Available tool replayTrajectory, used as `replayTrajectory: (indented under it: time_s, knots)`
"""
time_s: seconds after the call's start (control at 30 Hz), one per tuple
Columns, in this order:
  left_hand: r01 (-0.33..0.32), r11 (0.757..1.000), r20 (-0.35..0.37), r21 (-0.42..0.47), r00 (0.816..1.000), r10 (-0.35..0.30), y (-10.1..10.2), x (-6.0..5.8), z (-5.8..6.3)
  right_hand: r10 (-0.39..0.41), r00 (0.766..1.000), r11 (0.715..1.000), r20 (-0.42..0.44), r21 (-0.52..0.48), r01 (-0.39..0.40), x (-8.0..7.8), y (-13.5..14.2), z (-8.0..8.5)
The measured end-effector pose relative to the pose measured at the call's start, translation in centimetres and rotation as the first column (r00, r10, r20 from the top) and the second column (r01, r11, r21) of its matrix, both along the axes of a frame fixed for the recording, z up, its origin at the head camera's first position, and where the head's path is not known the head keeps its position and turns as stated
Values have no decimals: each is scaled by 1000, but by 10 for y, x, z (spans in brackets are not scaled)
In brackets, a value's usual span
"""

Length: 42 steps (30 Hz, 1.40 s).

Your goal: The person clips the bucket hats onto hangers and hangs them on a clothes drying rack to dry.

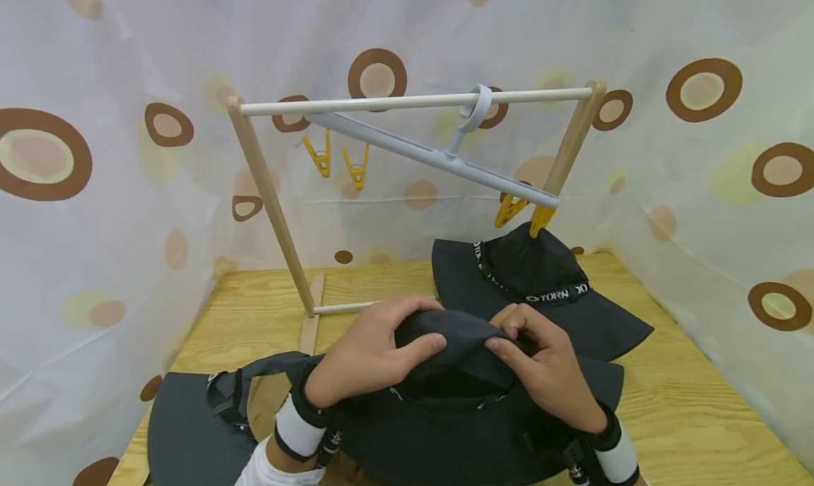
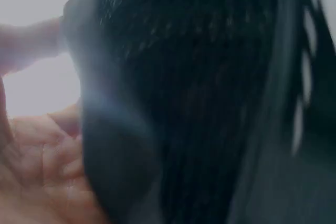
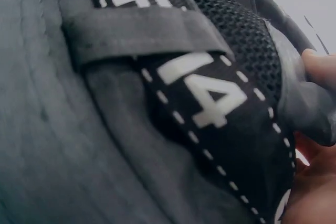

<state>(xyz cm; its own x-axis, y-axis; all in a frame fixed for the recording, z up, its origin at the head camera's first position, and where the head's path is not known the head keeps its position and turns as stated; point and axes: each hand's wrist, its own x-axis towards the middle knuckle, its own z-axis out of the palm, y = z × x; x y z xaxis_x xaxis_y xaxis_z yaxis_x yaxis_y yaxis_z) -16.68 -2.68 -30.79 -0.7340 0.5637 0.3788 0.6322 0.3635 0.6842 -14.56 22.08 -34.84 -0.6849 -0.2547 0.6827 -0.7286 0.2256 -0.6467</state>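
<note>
L hand (image 1: 374, 350) (wider grip) & R hand (image 1: 545, 355) (tight pinch) both hold crown of dark wide-brim hat (image 1: 454, 380), in front of rack (image 1: 369, 104). Risk: soft crown may slip if pinch loosens; hanger (image 1: 439, 159) askew, bump could knock clipped hat (image 1: 534, 277) off yellow clip (image 1: 542, 220).

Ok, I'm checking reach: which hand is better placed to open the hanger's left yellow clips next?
Probably the left hand: it looks nearer those clips, while the right hand pinches the hat farther right.
</note>
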Motion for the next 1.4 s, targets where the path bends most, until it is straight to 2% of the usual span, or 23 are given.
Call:
replayTrajectory:
  time_s: [0.17,0.37,0.57,0.73,0.97,1.07,1.23,1.33,1.4]
  knots:
    - [-14,997,-27,70,999,16,13,3,-2,-47,999,999,4,15,47,1,-4,0]
    - [-13,988,-51,154,998,21,15,2,-5,-121,992,993,-20,3,121,1,-5,0]
    - [18,981,-63,193,998,-6,13,1,-5,-159,986,986,42,58,157,2,-2,1]
    - [49,978,-53,205,998,-39,12,-1,-5,-132,990,989,55,71,128,1,2,1]
    - [93,971,-5,220,995,-95,6,-5,-2,-62,997,998,36,31,60,5,3,4]
    - [85,970,-11,228,996,-84,3,-6,-2,-67,997,998,28,7,67,6,4,3]
    - [55,973,0,226,998,-57,-1,-10,-4,10,1000,999,4,-53,-10,5,6,-1]
    - [20,982,13,190,1000,-23,-2,-11,-5,32,999,999,3,-42,-31,4,6,-1]
    - [2,986,18,168,1000,-5,-2,-9,-4,13,1000,1000,17,-16,-12,4,6,0]
